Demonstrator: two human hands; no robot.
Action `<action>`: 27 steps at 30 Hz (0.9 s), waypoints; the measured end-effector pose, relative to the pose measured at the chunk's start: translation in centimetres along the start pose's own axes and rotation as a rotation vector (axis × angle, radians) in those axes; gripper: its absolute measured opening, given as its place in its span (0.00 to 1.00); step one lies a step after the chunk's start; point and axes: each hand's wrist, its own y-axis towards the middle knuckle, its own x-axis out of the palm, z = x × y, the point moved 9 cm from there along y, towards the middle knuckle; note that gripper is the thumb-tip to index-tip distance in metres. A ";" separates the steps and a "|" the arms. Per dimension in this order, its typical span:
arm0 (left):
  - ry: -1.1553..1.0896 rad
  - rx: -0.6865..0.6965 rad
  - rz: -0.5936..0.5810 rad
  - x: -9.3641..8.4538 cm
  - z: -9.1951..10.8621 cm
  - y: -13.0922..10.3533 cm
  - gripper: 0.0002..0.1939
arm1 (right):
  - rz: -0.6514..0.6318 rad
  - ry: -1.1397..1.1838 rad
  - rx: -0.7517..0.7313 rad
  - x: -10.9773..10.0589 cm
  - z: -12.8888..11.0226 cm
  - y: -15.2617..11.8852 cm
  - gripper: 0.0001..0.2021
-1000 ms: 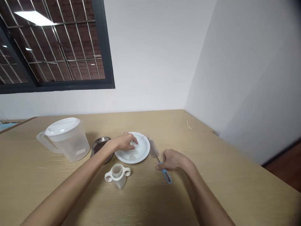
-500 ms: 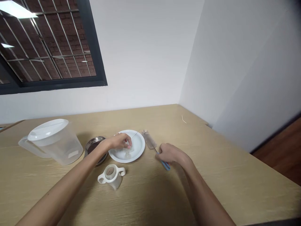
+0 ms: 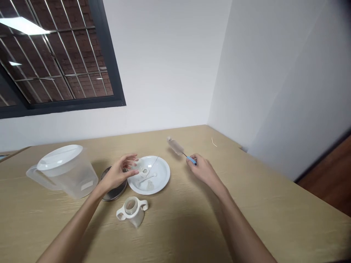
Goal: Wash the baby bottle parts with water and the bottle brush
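Two hands: both reach over the pale wood tabletop (image 3: 178, 230), set well apart from each other.
Right hand (image 3: 202, 168): fingers closed around the blue handle of a bottle brush (image 3: 175, 146).
Brush: to the right of the plate, its pale bristle head pointing away toward the wall and slightly left.
Left hand (image 3: 115, 176): fingers spread and curved, thumb apart, with nothing seen in them; they hover by the left rim of the white plate (image 3: 163, 177).
Plate: holds a thin wire (image 3: 154, 164), a white stick with a rounded end (image 3: 148, 178) and small translucent pieces.
Metal dish (image 3: 118, 190): round, left of the plate, partly hidden behind the left hand.
Two-handled cup (image 3: 136, 218): white, upright, mouth uncovered, nearer the person than the plate.
Jug (image 3: 71, 175): translucent, white-lidded, at far left, handle facing left.
Bent pale strip (image 3: 214, 143): near the tabletop's far right corner.
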 end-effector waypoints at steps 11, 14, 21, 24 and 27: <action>-0.484 -0.202 0.300 -1.4 -6.2 -3.2 0.40 | 0.045 0.249 -0.266 3.1 -4.2 -1.6 0.21; -0.468 -0.211 0.356 -1.7 -6.8 -4.0 0.38 | 0.042 0.303 -0.340 3.2 -5.5 -2.4 0.19; -0.439 -0.152 0.368 -2.5 -7.2 -4.6 0.33 | -0.059 0.339 -0.544 4.5 -9.0 -4.7 0.18; -0.452 -0.125 0.341 -2.4 -6.8 -4.8 0.30 | -0.045 0.231 -0.594 4.9 -9.5 -4.9 0.19; -0.460 -0.134 0.330 -2.5 -6.5 -5.0 0.30 | 0.053 0.181 -0.596 4.1 -9.1 -4.6 0.20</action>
